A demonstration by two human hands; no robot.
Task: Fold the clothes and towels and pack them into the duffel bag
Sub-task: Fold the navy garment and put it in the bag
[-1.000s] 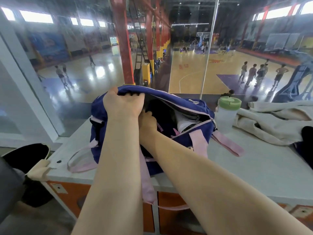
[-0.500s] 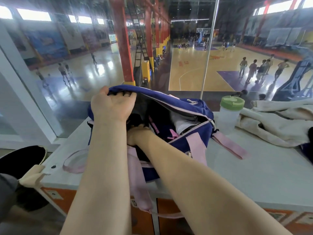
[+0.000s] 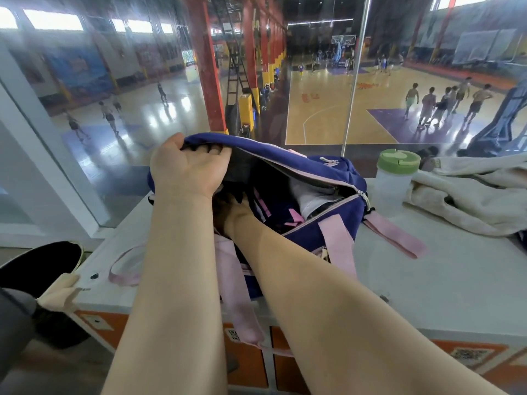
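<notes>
A navy duffel bag [image 3: 328, 178] with pink straps sits unzipped on the pale counter top [image 3: 427, 280]. My left hand [image 3: 188, 166] grips the bag's upper flap and holds it up. My right hand [image 3: 236, 215] is pushed down inside the bag's left end, its fingers hidden among dark clothes. A folded white garment [image 3: 310, 195] and dark items with pink trim lie inside the bag. A cream towel [image 3: 470, 201] lies crumpled on the counter at the right.
A clear bottle with a green lid [image 3: 396, 178] stands between the bag and the towel. A glass wall runs right behind the counter, with a sports hall below. A black and cream tote bag [image 3: 42, 269] sits at the counter's left end. Orange lockers are under the counter.
My left hand has lifted the flap higher, opening the bag wider. My right hand has sunk deeper into the bag's left end.
</notes>
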